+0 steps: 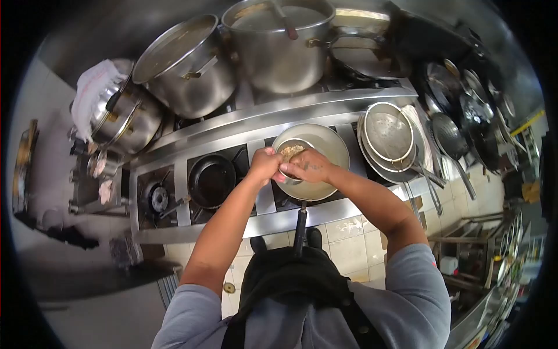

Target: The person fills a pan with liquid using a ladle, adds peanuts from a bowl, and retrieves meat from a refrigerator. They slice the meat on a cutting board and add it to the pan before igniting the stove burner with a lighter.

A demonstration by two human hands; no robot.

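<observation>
Both my hands meet over a metal frying pan (325,148) that sits on a stove burner, its black handle pointing toward me. My left hand (264,164) grips the rim of a small steel bowl (289,152) holding a brownish, crumbly food. My right hand (308,167) rests on the bowl's near side with its fingers curled at the rim. The bowl is held tilted just above the pan's left half.
A small black pan (210,181) sits on the burner to the left. Large steel stockpots (192,64) (279,38) stand at the back. Stacked metal strainers (388,136) lie to the right, with ladles and skimmers (459,139) beyond. Tiled floor is below the stove.
</observation>
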